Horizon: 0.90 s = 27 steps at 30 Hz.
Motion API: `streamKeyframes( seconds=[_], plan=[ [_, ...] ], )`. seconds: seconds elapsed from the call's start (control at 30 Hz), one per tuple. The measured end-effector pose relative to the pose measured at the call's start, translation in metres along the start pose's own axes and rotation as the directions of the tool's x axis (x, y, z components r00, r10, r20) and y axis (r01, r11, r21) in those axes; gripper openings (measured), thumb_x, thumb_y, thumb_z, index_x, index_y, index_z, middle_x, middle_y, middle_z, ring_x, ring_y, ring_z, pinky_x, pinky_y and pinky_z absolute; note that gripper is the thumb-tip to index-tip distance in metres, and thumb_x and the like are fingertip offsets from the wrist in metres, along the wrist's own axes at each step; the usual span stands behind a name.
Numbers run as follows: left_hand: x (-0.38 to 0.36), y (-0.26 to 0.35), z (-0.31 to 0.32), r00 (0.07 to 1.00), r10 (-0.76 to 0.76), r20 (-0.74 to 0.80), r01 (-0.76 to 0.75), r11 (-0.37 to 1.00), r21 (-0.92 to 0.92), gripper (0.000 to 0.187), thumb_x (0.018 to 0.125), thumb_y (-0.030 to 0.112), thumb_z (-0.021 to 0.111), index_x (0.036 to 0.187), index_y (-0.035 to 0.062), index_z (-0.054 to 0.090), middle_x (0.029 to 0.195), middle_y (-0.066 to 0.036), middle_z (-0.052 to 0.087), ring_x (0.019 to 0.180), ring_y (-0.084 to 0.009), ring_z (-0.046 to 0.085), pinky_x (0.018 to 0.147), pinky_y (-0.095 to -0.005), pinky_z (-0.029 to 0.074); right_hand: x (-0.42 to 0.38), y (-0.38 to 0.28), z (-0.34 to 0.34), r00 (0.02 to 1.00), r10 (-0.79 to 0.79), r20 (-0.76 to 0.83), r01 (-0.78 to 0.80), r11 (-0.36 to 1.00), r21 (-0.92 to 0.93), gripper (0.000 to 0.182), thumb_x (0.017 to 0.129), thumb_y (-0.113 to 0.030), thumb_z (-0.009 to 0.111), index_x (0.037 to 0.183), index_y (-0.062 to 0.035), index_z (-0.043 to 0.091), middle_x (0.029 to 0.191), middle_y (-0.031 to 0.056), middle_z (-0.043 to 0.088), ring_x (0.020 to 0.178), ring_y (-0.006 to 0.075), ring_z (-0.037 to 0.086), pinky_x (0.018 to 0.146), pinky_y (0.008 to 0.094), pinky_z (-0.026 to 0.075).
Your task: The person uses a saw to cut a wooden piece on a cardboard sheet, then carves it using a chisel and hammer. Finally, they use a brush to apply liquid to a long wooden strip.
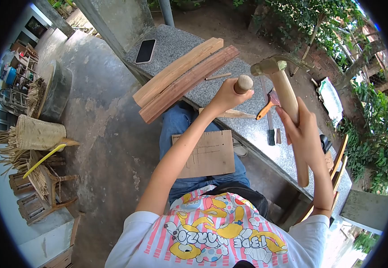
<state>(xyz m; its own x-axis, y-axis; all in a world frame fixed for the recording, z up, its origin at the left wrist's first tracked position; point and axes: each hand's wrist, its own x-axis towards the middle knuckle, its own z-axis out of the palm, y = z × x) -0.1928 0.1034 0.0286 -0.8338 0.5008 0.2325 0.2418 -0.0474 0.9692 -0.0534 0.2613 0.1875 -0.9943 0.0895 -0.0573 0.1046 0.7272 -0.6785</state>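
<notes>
My left hand [227,96] is wrapped round an upright wooden handle [244,82], whose rounded top shows; its lower end is hidden. In my right hand [300,127] is a hammer [287,91] with a pale wooden handle, its metal head raised beyond my fingers, near the left hand's handle. Across my lap lies a flat wooden board [203,156] with pencil-like lines and small holes. Between my hands, an orange-handled tool [264,110] rests on the speckled stone bench [247,103].
Two curved wooden pieces [180,71] [189,85] lie on the bench, beside a phone [145,51]. A dark-tipped tool [271,136] lies near its right edge. Bundled sticks, a woven basket [39,132] and a wooden chair [53,192] stand at the left.
</notes>
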Motion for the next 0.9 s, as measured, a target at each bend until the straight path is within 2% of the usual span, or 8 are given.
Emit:
streamKeyframes(
  seconds=[0.23, 0.3, 0.37, 0.43, 0.47, 0.63, 0.8, 0.9],
  plan=[
    [-0.005, 0.001, 0.003, 1.000, -0.007, 0.013, 0.007, 0.999, 0.036, 0.017, 0.084, 0.017, 0.073, 0.079, 0.0035, 0.064, 0.070, 0.001, 0.063, 0.072, -0.0065, 0.058, 0.066, -0.0287, 0.049, -0.006, 0.002, -0.006, 0.991, -0.037, -0.128, 0.047, 0.996, 0.072, 0.031, 0.095, -0.026, 0.066, 0.100, 0.0036, 0.058, 0.059, 0.0073, 0.058, 0.045, 0.0108, 0.053, 0.041, 0.0297, 0.041],
    [-0.009, 0.002, 0.003, 1.000, 0.011, -0.024, -0.012, 1.000, -0.009, 0.018, 0.084, 0.017, 0.074, 0.077, 0.0050, 0.063, 0.070, 0.001, 0.063, 0.070, -0.0064, 0.058, 0.064, -0.0276, 0.048, -0.006, 0.022, 0.020, 0.986, -0.055, -0.158, 0.062, 0.997, 0.045, 0.033, 0.095, -0.027, 0.065, 0.099, 0.0044, 0.056, 0.058, 0.0090, 0.058, 0.045, 0.0139, 0.055, 0.042, 0.0317, 0.041],
    [-0.010, 0.000, -0.001, 0.997, 0.032, -0.065, -0.035, 0.998, -0.049, 0.019, 0.084, 0.017, 0.075, 0.076, 0.0065, 0.062, 0.070, 0.002, 0.063, 0.068, -0.0062, 0.057, 0.063, -0.0265, 0.048, -0.005, 0.056, 0.052, 0.997, 0.069, -0.040, -0.066, 0.996, 0.061, 0.034, 0.096, -0.027, 0.064, 0.092, 0.0048, 0.053, 0.058, 0.0144, 0.057, 0.045, 0.0218, 0.057, 0.044, 0.0364, 0.041],
    [-0.014, -0.005, -0.008, 0.997, -0.020, -0.075, 0.020, 1.000, 0.009, 0.018, 0.083, 0.016, 0.076, 0.076, 0.0072, 0.062, 0.070, 0.002, 0.063, 0.069, -0.0061, 0.059, 0.063, -0.0252, 0.048, -0.004, 0.103, 0.088, 0.992, -0.021, -0.122, 0.023, 1.000, 0.011, 0.037, 0.096, -0.027, 0.064, 0.084, 0.0038, 0.049, 0.057, 0.0195, 0.055, 0.045, 0.0291, 0.057, 0.046, 0.0402, 0.040],
    [-0.016, -0.002, -0.012, 0.997, -0.011, -0.082, 0.014, 0.999, 0.034, 0.019, 0.084, 0.014, 0.075, 0.074, 0.0087, 0.060, 0.070, 0.002, 0.063, 0.068, -0.0056, 0.059, 0.063, -0.0238, 0.047, -0.004, 0.107, 0.095, 0.993, 0.073, -0.091, -0.068, 0.996, 0.060, 0.039, 0.096, -0.028, 0.064, 0.081, 0.0034, 0.047, 0.055, 0.0216, 0.053, 0.045, 0.0318, 0.055, 0.046, 0.0416, 0.039],
    [-0.016, -0.005, -0.029, 0.989, -0.086, -0.116, 0.077, 0.994, -0.079, 0.021, 0.086, 0.011, 0.072, 0.072, 0.0105, 0.056, 0.068, 0.003, 0.060, 0.066, -0.0047, 0.057, 0.060, -0.0235, 0.046, -0.015, 0.118, 0.110, 0.974, 0.202, -0.104, -0.182, 0.967, 0.179, 0.039, 0.096, -0.029, 0.063, 0.082, 0.0039, 0.048, 0.054, 0.0210, 0.053, 0.045, 0.0301, 0.053, 0.046, 0.0416, 0.040],
    [-0.024, -0.009, -0.035, 0.989, -0.097, -0.112, 0.074, 0.978, -0.195, 0.022, 0.088, 0.007, 0.068, 0.071, 0.0090, 0.054, 0.065, 0.001, 0.056, 0.063, -0.0074, 0.055, 0.059, -0.0246, 0.044, -0.019, 0.148, 0.124, 0.986, 0.129, -0.106, -0.126, 0.991, 0.032, 0.036, 0.095, -0.028, 0.064, 0.086, 0.0041, 0.049, 0.062, 0.0275, 0.059, 0.059, 0.0465, 0.061, 0.052, 0.0490, 0.043],
    [-0.029, -0.009, -0.035, 0.974, -0.123, -0.189, 0.064, 0.955, -0.291, 0.022, 0.088, 0.005, 0.066, 0.070, 0.0085, 0.053, 0.064, 0.000, 0.055, 0.062, -0.0081, 0.053, 0.059, -0.0251, 0.043, -0.020, 0.161, 0.144, 0.990, 0.124, -0.062, -0.126, 0.992, -0.023, 0.036, 0.095, -0.028, 0.064, 0.087, 0.0039, 0.048, 0.065, 0.0298, 0.060, 0.065, 0.0487, 0.063, 0.056, 0.0516, 0.046]
  ],
)
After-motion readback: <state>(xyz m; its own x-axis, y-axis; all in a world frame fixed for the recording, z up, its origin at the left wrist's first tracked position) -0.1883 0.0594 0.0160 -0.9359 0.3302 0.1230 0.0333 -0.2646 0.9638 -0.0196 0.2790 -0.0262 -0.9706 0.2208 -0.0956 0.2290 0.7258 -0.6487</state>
